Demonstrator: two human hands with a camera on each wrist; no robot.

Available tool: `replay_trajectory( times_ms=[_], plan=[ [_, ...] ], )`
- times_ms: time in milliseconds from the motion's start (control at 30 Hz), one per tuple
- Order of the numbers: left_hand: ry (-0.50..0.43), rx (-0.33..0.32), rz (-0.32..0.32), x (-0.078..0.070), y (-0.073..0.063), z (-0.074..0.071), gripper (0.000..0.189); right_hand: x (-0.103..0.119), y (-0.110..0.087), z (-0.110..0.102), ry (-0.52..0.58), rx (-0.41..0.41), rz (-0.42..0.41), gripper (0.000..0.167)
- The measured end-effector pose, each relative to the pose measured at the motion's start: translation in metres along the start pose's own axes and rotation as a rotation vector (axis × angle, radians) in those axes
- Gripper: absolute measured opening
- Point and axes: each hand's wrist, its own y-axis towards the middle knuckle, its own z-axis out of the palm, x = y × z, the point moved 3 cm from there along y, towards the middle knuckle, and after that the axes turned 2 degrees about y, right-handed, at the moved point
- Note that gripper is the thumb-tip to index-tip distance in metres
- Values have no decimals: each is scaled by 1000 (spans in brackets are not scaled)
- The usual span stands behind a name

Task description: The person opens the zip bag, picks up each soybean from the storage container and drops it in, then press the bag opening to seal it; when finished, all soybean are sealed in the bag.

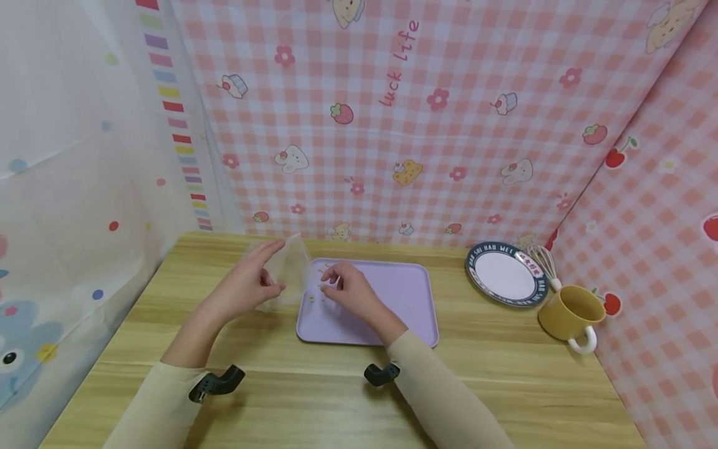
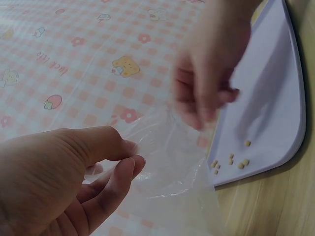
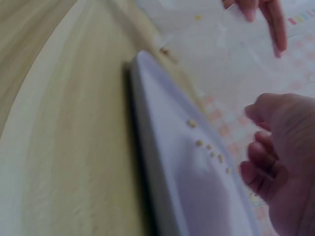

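Note:
My left hand (image 1: 249,277) pinches the upper edge of a clear plastic bag (image 1: 293,274) between thumb and fingers, left of the lilac tray (image 1: 392,293). The bag hangs beside the tray's left end, its film creased in the left wrist view. Over the tray's left part is my right hand (image 1: 356,293), fingers loosely bent. In the right wrist view its thumb and fingertips stand apart, with nothing visible between them. Several small yellowish pieces (image 2: 241,165) lie scattered on the tray near its left end. A small brown piece (image 3: 165,50) shows by the bag's lower part.
At the right of the wooden table (image 1: 314,399) lies a plate (image 1: 507,277) with a dark lettered rim. Beside it are a whisk (image 1: 545,262) and a yellow mug (image 1: 572,310) with a white handle. A checked cloth (image 1: 359,143) hangs behind the table.

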Motion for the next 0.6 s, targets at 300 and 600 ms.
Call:
replay_trajectory(
  times_ms=[300, 600],
  plan=[
    [-4, 1, -1, -2, -1, 0, 92, -20, -7, 13, -144, 215, 121, 26],
    [9, 7, -11, -2, -3, -1, 92, -23, -7, 16, -179, 204, 135, 18]
  ],
)
